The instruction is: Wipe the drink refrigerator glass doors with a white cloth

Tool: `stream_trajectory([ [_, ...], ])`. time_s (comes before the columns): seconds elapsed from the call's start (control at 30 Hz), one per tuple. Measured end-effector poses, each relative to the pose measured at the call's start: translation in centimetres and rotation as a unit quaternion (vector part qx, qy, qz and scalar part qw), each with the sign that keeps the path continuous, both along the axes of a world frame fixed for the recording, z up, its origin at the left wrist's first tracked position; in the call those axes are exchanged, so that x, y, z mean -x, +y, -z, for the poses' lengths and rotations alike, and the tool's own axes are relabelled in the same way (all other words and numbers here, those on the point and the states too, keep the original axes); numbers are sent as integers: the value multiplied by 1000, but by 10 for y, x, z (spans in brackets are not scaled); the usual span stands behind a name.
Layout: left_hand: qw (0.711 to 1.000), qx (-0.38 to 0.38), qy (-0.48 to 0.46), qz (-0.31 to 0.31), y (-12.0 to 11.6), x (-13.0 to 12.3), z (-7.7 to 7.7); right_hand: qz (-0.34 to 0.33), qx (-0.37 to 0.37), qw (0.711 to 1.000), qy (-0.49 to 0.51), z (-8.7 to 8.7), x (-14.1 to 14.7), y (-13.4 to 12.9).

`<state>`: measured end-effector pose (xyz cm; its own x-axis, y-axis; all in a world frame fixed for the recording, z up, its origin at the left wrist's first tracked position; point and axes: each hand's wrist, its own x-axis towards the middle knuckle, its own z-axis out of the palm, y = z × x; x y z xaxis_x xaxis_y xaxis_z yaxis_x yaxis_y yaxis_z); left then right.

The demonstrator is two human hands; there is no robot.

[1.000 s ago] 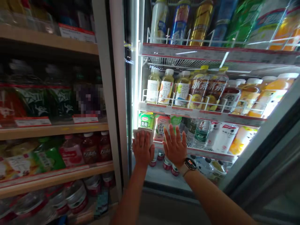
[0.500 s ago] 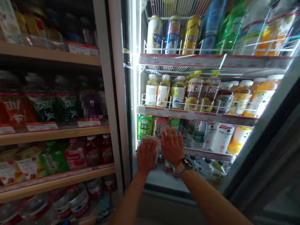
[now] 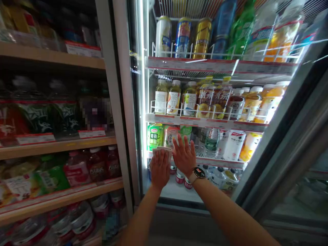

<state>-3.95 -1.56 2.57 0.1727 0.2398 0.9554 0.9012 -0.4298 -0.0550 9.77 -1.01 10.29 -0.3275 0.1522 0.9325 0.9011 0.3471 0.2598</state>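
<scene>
My left hand (image 3: 160,169) lies over a folded light cloth (image 3: 162,149), whose edge shows above the fingertips, against the glass front of a lit drinks cooler. Just to its right, my right hand (image 3: 183,155) is spread on the glass with nothing in it; a watch (image 3: 198,173) is on that wrist. Behind the hands are a green drink bottle (image 3: 155,136), a reddish one (image 3: 170,136) and the lower shelf edge (image 3: 217,162).
Upper cooler shelves hold cans (image 3: 182,37), bottled teas (image 3: 174,99) and large bottles. At the left stands an open wooden shelf (image 3: 61,145) with many drinks. The dark door frame (image 3: 287,126) slants down on the right.
The cooler and shelves have shifted slightly left in view. My left hand shows more of the cloth above its fingers, and my right hand remains spread beside it.
</scene>
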Motion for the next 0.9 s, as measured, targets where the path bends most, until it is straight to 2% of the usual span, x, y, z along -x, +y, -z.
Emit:
stream_trajectory([
  [0.07,1000,5,5,-13,0,16,-13,5,10,1000,-5,5,-1,-1],
  [0.13,998,9,-39,-51,2,36,-23,8,22,1000,-8,12,-1,-3],
  [0.2,991,4,-99,-90,5,54,-27,10,23,1000,-5,19,0,-4],
  [0.27,986,-6,-129,-105,8,62,-24,10,14,1000,4,24,1,-3],
  [0.33,985,-10,-143,-99,10,58,-15,8,6,1000,11,26,2,-1],
  [0.4,985,-12,-151,-83,11,42,-6,5,3,1000,15,27,3,0],
  [0.5,994,-13,-98,-47,8,11,2,5,5,1000,20,28,4,2],
  [0.6,1000,-15,0,-23,6,0,-2,8,10,1000,19,29,3,2],
  [0.67,999,-22,8,-31,7,11,-11,5,10,1000,18,29,3,1],
  [0.8,981,-14,-168,-101,12,52,-31,6,0,1000,19,26,3,-1],
  [0.9,965,-14,-240,-104,14,57,-29,6,-5,1000,19,25,4,-1],
])
